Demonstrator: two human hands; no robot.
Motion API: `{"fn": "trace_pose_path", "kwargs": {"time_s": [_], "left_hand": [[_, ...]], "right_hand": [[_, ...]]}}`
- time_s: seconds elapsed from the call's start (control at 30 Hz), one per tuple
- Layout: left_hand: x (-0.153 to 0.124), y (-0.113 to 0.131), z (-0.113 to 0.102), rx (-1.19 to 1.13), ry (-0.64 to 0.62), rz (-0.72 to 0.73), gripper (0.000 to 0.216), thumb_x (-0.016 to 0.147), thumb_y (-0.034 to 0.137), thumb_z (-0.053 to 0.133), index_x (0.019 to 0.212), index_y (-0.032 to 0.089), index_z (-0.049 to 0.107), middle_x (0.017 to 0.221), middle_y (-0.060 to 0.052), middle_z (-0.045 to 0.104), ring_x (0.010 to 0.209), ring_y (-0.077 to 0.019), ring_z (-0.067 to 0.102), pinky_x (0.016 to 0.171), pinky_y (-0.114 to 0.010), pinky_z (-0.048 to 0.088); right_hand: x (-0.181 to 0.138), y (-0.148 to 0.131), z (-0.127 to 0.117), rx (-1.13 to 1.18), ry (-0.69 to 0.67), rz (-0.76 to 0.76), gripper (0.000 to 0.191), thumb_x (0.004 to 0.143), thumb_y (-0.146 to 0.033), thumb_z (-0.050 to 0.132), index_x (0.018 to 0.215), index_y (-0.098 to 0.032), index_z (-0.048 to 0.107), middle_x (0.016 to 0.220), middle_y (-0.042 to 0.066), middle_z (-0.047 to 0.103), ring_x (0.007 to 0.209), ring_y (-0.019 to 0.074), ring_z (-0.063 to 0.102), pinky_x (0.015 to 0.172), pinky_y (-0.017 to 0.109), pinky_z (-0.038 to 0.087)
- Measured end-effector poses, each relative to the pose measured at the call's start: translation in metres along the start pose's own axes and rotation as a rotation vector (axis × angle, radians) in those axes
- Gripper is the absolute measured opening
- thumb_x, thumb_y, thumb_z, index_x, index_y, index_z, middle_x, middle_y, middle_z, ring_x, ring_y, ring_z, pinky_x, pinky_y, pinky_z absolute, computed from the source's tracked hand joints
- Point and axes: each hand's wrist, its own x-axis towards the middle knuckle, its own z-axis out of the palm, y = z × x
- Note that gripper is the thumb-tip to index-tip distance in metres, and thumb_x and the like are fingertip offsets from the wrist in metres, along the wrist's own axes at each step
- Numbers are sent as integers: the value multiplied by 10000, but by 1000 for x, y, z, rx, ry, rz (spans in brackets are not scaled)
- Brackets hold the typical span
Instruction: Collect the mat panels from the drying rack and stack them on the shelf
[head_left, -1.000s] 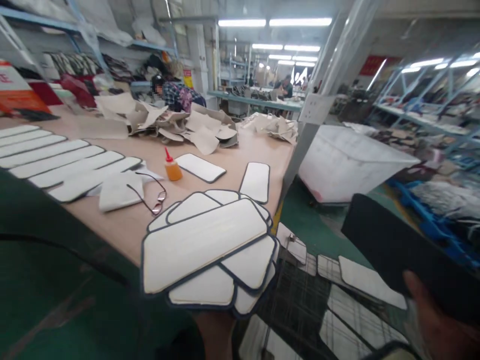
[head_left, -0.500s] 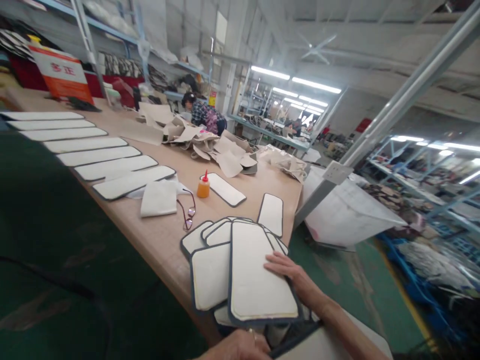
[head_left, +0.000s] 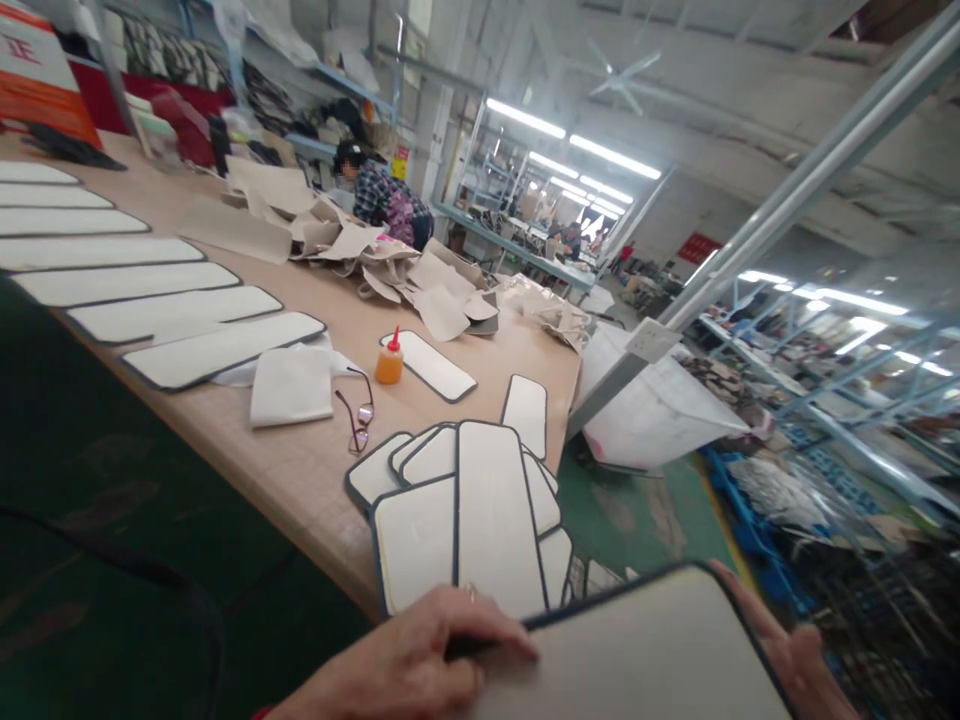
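Both hands hold one white pad low in front, near the pile of pads on the counter. The left hand pinches its near edge; the right hand probably grips underneath (mostly hidden). Its long side runs left to right. Next, lay it gently on the pile.
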Motion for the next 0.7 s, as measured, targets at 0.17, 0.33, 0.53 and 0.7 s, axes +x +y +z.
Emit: {"fn": "trace_pose_path", "kwargs": {"time_s": [0.17,0.33,0.53,0.7], "left_hand": [[22,-9,-17,-131,291,-66,470,695,185,507,1147,244,620,1044,-20,658,864,-204,591,680,-243,447],[30,-20,-36,-291,409,-8,526,747,294,629,1260,253,516,1320,-53,514,1127,-259,528,909,-335,456],[32,3,-57,-402,796,383,376,789,301,630,1160,272,576,1290,51,537,1302,-222,351,1158,-376,181],[42,-16,11,-143,471,35,377,744,393,673,1099,282,618,1144,4,638,1027,-204,602,900,-268,510]], "right_hand": [[-55,39,74,253,13,126,1070,486,-532,791,1371,-295,237,1361,132,409,910,240,618,736,363,533],[-59,52,178,240,-18,-109,764,723,-383,682,1321,-170,258,1233,126,536,1106,223,535,967,371,435],[-5,71,199,-331,202,-307,452,811,-255,431,1232,-93,404,1132,157,580,1046,230,564,912,386,454],[-17,80,179,-555,332,-271,389,877,-393,390,1027,-106,606,893,158,631,875,287,594,833,445,441]]}}
